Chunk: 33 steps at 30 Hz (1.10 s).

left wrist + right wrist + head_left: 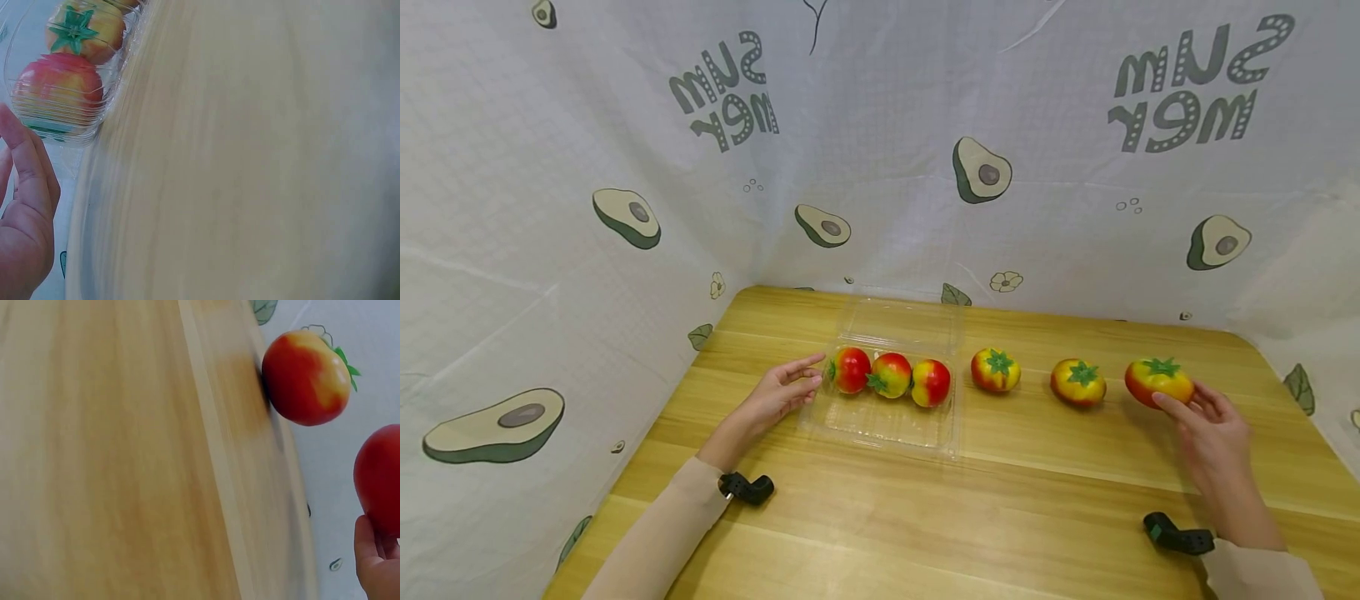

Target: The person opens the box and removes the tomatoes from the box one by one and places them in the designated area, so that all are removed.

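In the head view my right hand (1213, 429) pinches a red-and-yellow artificial tomato (1159, 382) with a green leaf top. The same tomato (382, 481) appears at the right edge of the right wrist view, over the fingertips. My left hand (778, 390) has its fingers stretched toward the left side of a clear plastic clamshell box (880, 427); I cannot tell whether they touch it. Three tomatoes lie in a row inside the box, among them a red one (852, 370). The box's lid (898, 323) is laid back behind it.
Two more tomatoes, one (996, 370) nearer the box and one (1078, 382) farther right, sit on the wooden table (880, 525). A white curtain (887, 125) with avocado prints hangs behind the table and along its sides.
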Available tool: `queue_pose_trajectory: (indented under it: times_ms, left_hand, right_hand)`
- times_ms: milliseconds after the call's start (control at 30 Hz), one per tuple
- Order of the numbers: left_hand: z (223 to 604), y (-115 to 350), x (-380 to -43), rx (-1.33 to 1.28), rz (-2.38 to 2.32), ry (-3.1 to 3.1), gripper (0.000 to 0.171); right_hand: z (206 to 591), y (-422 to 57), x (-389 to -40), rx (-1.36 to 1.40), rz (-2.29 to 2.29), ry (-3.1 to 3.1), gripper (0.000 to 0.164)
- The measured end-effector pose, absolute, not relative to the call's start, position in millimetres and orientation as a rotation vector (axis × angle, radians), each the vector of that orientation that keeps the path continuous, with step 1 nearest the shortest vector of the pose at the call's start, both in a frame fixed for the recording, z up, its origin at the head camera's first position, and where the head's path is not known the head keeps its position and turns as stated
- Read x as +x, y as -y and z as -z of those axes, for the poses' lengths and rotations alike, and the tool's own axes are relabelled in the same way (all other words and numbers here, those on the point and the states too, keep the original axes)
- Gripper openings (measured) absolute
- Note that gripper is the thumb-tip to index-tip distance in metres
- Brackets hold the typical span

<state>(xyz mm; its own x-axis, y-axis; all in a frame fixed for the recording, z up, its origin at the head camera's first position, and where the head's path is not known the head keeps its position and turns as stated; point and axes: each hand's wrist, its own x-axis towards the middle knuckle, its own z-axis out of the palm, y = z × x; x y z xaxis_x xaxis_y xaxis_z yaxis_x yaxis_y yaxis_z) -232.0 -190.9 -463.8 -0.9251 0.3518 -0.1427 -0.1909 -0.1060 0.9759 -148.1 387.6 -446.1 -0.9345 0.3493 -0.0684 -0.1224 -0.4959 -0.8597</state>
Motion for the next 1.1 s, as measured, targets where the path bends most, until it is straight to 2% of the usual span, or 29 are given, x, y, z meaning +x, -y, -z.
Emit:
queue_pose_trajectory:
  times_ms: [1100]
  left_hand:
    - [464.7,191.7,-232.0,0.191,-2.097,-1.812,0.054]
  right_hand:
    - [458.0,-403.2,-161.2,-0.571,-2.459,1.384,0.048]
